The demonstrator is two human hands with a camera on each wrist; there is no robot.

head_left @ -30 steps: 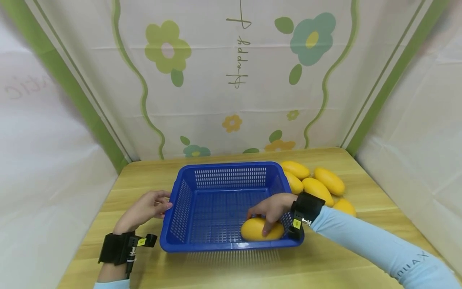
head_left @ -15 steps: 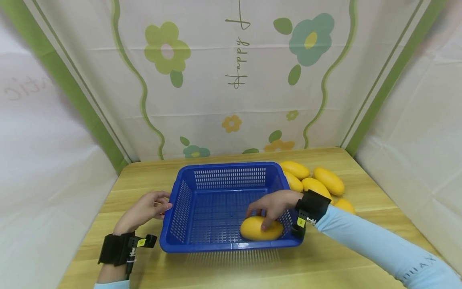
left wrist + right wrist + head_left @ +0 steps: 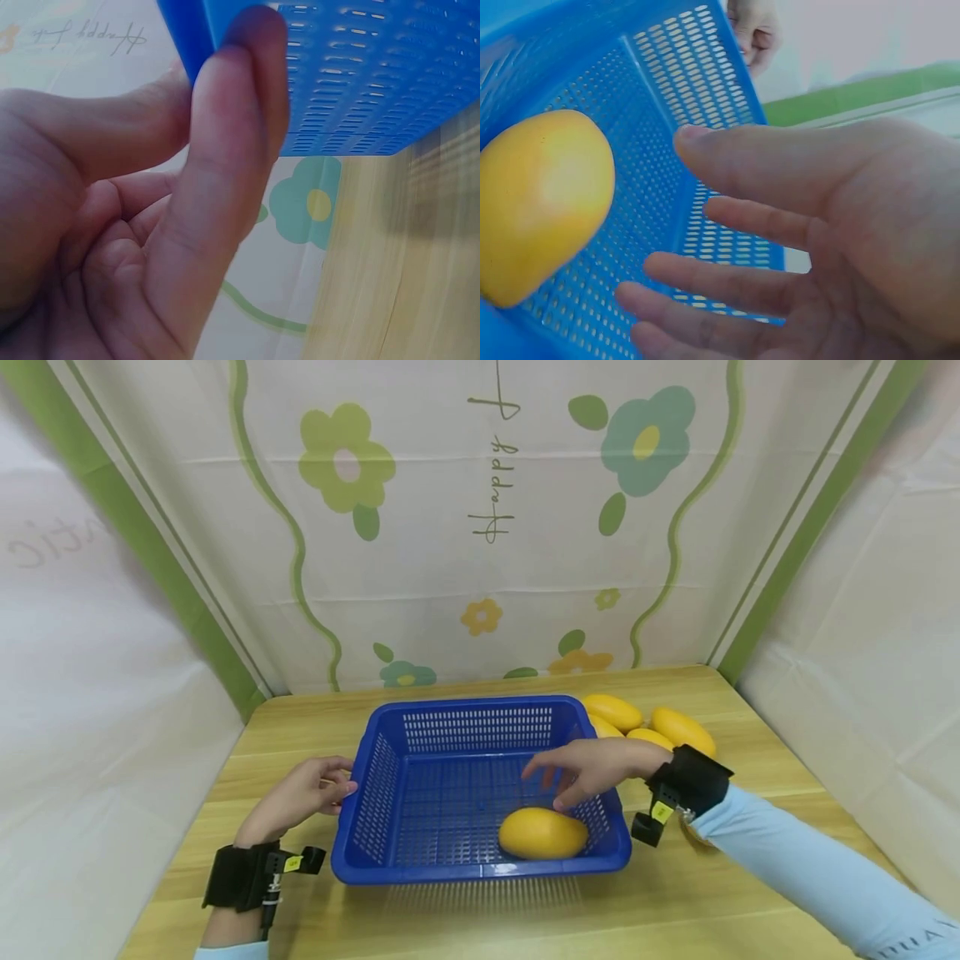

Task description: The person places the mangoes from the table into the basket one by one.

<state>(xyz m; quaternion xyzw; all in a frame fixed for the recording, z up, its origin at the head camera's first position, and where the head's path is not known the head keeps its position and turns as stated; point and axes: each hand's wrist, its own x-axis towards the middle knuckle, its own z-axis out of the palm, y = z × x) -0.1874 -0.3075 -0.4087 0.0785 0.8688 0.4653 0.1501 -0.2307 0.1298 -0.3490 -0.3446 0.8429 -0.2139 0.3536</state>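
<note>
One mango (image 3: 543, 832) lies in the basket (image 3: 480, 868); my right hand (image 3: 592, 768) hovers slack, left hand (image 3: 296, 795) pinching the rim; mangoes (image 3: 678, 729) wait upper right

The right hand (image 3: 592, 766) is lifting off the mango (image 3: 543, 832), which is now lying free in the blue basket (image 3: 480, 870), and is pulling back toward the basket's right rim, fingers spreading open.
</note>
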